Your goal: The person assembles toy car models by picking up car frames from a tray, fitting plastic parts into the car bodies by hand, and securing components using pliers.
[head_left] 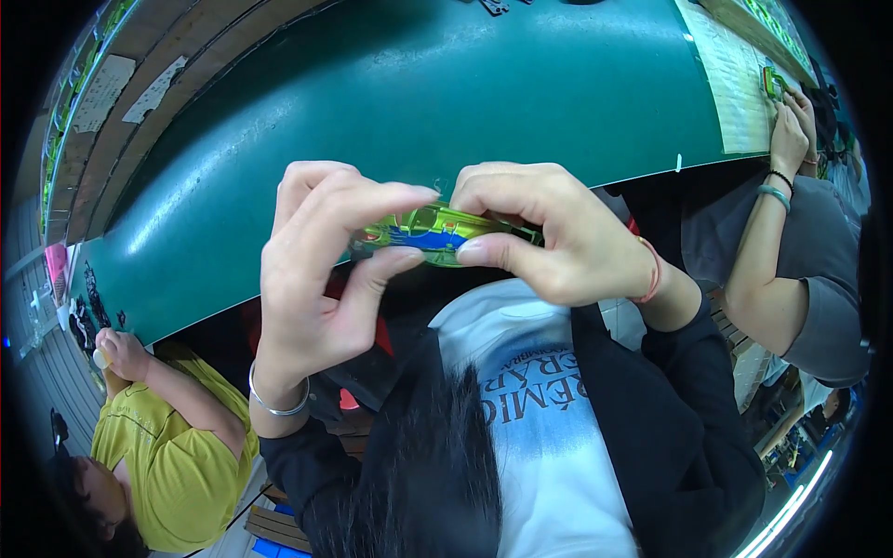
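Observation:
Between my two hands, over the near edge of the green table (391,112), is a small translucent yellow-green plastic piece (433,223) with a blue part inside. Its exact kind I cannot make out. My left hand (326,251) pinches the left end, with the thumb below and fingers above. My right hand (530,223) grips the right end, thumb against the lower side and bent fingers over the top. A dark part shows at the right end, partly covered by the right fingers.
At the right, a co-worker's hands (791,130) handle a similar green piece (772,84) by a paper sheet (730,88). A person in a yellow shirt (181,456) sits at the left, near black parts (96,302). Brown boards with paper labels (104,93) line the far left.

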### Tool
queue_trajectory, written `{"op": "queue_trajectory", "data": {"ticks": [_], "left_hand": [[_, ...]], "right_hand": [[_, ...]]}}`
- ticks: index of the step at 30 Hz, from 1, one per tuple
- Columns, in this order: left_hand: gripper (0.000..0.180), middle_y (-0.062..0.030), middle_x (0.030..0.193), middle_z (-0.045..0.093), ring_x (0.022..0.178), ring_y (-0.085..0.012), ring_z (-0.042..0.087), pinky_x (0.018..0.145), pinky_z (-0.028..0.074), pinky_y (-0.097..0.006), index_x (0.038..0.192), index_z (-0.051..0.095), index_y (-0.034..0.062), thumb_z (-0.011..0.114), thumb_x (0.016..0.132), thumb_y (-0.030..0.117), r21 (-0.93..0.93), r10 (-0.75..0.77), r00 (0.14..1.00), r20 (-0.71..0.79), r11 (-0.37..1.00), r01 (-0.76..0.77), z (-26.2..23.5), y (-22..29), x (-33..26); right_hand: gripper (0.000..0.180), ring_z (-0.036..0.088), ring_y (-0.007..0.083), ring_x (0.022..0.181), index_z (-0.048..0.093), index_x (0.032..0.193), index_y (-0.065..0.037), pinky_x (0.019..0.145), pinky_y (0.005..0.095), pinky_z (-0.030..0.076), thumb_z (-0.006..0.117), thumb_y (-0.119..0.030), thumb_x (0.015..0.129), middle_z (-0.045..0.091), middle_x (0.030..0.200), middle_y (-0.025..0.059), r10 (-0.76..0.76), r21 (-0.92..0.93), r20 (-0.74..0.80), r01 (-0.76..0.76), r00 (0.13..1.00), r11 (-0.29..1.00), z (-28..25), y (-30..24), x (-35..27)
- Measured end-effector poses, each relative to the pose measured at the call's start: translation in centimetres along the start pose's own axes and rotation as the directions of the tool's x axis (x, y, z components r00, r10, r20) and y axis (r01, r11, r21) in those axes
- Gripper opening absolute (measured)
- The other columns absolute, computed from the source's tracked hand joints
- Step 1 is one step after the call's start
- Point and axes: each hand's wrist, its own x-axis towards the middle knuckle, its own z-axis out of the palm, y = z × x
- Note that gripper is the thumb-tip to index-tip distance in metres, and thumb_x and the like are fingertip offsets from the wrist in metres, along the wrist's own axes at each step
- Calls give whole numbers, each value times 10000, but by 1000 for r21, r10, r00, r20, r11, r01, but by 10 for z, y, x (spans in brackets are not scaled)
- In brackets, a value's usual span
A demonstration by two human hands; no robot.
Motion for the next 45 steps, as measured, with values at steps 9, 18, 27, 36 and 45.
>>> {"op": "queue_trajectory", "data": {"ticks": [9, 18, 27, 36, 45], "left_hand": [[319, -43, 882, 714, 869, -279, 612, 902, 483, -396, 1030, 769, 81, 826, 720, 30, 357, 366, 920, -141, 885, -298, 7, 3, 8], [280, -18, 1012, 648, 1031, -256, 599, 903, 450, -411, 981, 710, 93, 815, 725, 50, 525, 163, 987, -18, 841, -129, 30, -29, 6], [203, -33, 979, 640, 1034, -234, 608, 926, 394, -443, 936, 684, 73, 744, 745, 42, 577, 253, 967, -15, 792, -199, 46, -38, 9], [226, -32, 955, 621, 969, -235, 606, 912, 355, -429, 922, 678, 91, 747, 731, -8, 489, 249, 969, -1, 845, -216, 45, -45, 14], [248, -81, 949, 639, 895, -281, 623, 842, 464, -400, 966, 684, 47, 799, 757, -20, 368, 205, 972, -115, 918, -150, 47, -32, -2]], "right_hand": [[267, 598, 289, 903, 637, 961, -35, 733, 401, 474, 779, -77, 740, 614, 952, 94, -493, -736, -143, 240, 858, 633, 13, -17, 6], [224, 595, 243, 951, 668, 926, -53, 839, 389, 443, 743, -42, 715, 628, 991, 68, -534, -881, -118, 160, 837, 446, 14, 38, 23], [206, 616, 217, 979, 705, 924, -48, 901, 411, 427, 715, -24, 720, 663, 1000, 40, -584, -859, -99, 228, 805, 459, 8, 52, 19], [207, 633, 253, 930, 702, 904, -23, 858, 409, 497, 725, -11, 698, 681, 978, 62, -574, -830, -96, 252, 813, 497, 3, 50, 21], [197, 632, 208, 946, 713, 914, -71, 916, 407, 447, 729, -48, 719, 690, 987, 15, -601, -882, -88, 219, 794, 418, 8, 43, 15]]}}
